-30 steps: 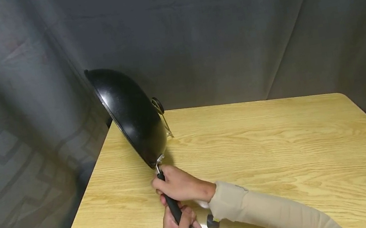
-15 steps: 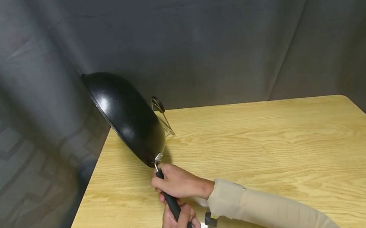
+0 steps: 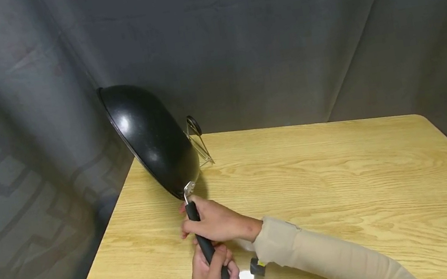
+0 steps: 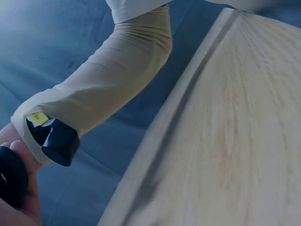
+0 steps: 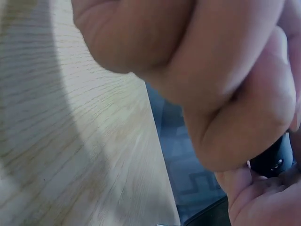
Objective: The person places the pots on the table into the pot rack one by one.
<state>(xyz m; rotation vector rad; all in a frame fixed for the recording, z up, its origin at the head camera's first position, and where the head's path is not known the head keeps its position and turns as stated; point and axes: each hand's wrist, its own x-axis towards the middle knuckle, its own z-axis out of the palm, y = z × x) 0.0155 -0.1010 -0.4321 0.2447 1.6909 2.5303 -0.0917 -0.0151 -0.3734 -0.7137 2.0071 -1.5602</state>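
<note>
A black wok hangs tilted on its side over the left part of the table, its rounded underside facing right. Its long black handle points down toward me. Around the lower handle my left hand is curled, thumb on top. My right hand grips higher up, close to the metal joint. In the left wrist view, a piece of the black handle shows at the left edge. Bent fingers of a hand fill much of the right wrist view. The wok's inside is hidden.
Behind the wok stands a thin wire frame with a black rounded part, partly hidden. The wooden table spreads to the right. A black wrist camera hangs under the right sleeve. Grey curtains surround the table.
Both hands and the wok have shifted slightly left, and the handle's lower end has risen a little. The grip of both hands stays on the handle.
</note>
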